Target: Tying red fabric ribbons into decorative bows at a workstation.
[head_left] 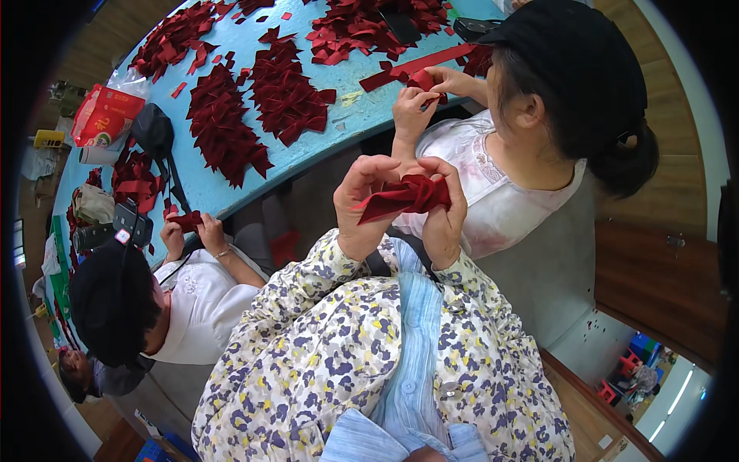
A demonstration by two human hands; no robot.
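A dark red velvet ribbon bow [408, 197] is held up in front of my chest, its knot toward the right and a pointed tail toward the left. My left hand [356, 209] is curled around its left end, fingers bent over the top. On the other side, my right hand [448, 222] grips the bow near the knot between thumb and fingers. Some fingertips are hidden behind the ribbon. Beyond my hands, finished-looking red bows lie in two long overlapping rows, a left row [219, 127] and a right row [289, 96], on the light blue table [344, 123].
At right, a person in a black cap [573, 54] works a red ribbon strip [431, 58]. Another person's hands [175, 237] hold red ribbon at left. Heaps of red pieces [173, 38], a phone [400, 27], a red bag [105, 115] and a black cap [152, 131] are on the table.
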